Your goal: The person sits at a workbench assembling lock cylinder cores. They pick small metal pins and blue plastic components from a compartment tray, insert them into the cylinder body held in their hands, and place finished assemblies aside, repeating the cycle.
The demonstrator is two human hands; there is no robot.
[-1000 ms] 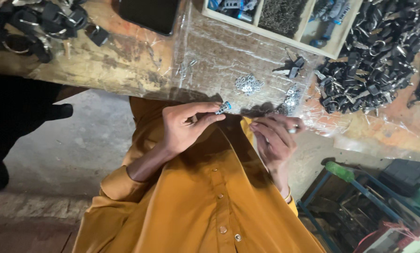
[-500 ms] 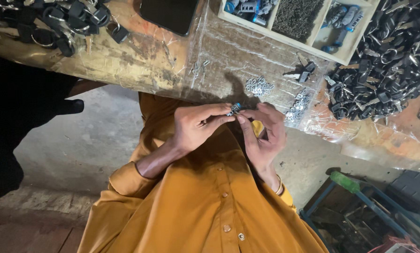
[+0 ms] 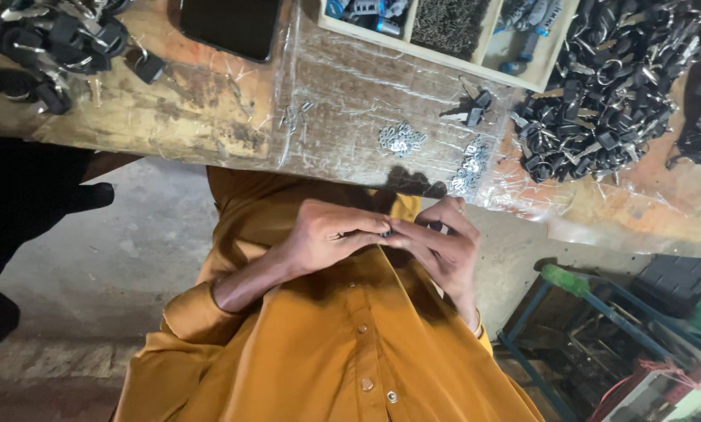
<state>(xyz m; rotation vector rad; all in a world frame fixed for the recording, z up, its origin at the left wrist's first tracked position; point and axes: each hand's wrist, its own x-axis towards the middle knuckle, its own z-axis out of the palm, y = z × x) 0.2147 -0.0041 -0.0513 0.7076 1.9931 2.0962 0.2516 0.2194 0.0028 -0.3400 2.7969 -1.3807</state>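
Pinching small part between fingers: left hand, right hand, near bench.

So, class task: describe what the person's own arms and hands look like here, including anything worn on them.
Both hands are bare: no gloves, and no rings that can be made out. The left hand comes out of a mustard-orange shirt sleeve pushed up to the elbow, leaving the forearm uncovered. The right hand has the same sleeve down at the wrist. The shirt has small round buttons down the front.

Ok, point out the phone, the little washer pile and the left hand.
phone (image 3: 231,26), head view, middle of dark screen
washer pile (image 3: 401,138), head view, centre of heap
left hand (image 3: 329,234), head view, back of hand
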